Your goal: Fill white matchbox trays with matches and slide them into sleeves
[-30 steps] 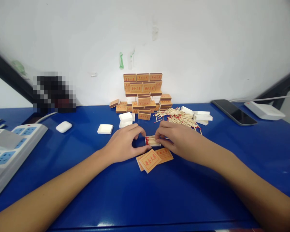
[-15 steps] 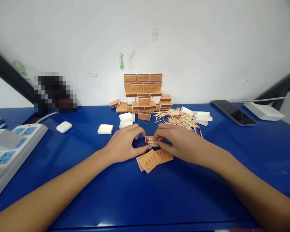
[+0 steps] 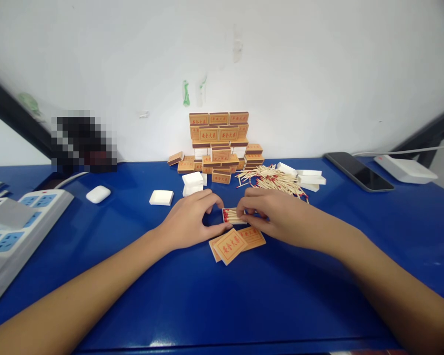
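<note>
We see a deep blue table (image 3: 214, 305), pale matches (image 3: 231, 216) with red heads, tan-orange matchbox sleeves (image 3: 230, 246) bordered and lettered in red, tan matchboxes (image 3: 209, 134) with dark brown edges, plain white trays (image 3: 161, 197), a white power strip (image 3: 24, 237) with light-blue panels (image 3: 7, 242).

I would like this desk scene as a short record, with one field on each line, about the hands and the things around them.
left hand: thumb and index finger bracket left end of matchbox tray; grip unclear
right hand: fingertips at tray's right part
tray contents: matches, red heads showing at left
nearer the person: overlapping matchbox sleeves
behind: stacked matchboxes before wall
right of stack: heap of loose matches, white trays beside it
far left: power strip, white earbud case
far right: smartphone
</note>
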Action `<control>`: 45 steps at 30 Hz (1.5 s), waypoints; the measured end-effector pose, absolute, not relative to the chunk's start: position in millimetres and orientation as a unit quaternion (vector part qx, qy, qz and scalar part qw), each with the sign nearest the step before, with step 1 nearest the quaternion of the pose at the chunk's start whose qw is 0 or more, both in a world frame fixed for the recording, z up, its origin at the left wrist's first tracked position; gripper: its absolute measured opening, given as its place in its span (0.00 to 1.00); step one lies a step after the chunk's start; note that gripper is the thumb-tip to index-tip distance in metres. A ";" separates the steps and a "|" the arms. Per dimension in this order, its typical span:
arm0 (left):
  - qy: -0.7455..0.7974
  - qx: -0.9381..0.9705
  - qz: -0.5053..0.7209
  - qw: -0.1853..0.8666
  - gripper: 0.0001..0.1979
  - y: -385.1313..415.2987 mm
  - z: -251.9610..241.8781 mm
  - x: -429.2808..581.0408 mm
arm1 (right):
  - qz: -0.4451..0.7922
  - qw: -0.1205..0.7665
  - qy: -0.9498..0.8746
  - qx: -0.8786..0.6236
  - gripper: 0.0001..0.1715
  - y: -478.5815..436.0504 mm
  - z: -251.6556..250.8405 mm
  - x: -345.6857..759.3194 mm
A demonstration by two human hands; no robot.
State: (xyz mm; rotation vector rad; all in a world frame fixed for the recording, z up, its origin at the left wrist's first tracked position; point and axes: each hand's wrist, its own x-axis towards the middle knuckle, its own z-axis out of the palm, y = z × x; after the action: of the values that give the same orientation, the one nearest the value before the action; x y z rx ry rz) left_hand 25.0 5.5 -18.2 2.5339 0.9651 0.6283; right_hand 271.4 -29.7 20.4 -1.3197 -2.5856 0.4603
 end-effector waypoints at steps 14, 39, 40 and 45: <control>0.341 0.896 0.221 0.179 0.16 5.7 -18.6 25.1 | 0.131 0.136 -0.860 -0.474 0.08 -23.7 11.4 267.6; 0.340 0.896 0.223 0.180 0.17 5.7 -19.3 23.7 | 0.164 0.095 -0.829 -0.526 0.10 -13.1 39.3 322.4; 0.339 0.896 0.224 0.180 0.17 5.7 -19.7 23.7 | 0.178 0.075 -0.827 -0.528 0.11 -13.6 39.2 323.7; 0.337 0.897 0.225 0.180 0.16 6.1 -20.5 24.6 | 0.177 0.017 -0.812 -0.555 0.18 -16.5 35.9 322.7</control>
State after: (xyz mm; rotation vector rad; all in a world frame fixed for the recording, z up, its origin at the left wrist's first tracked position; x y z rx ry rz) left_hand 24.6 6.1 -20.5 2.5342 0.9515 0.6349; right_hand 322.7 -16.5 35.9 -1.7254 -2.5240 0.5509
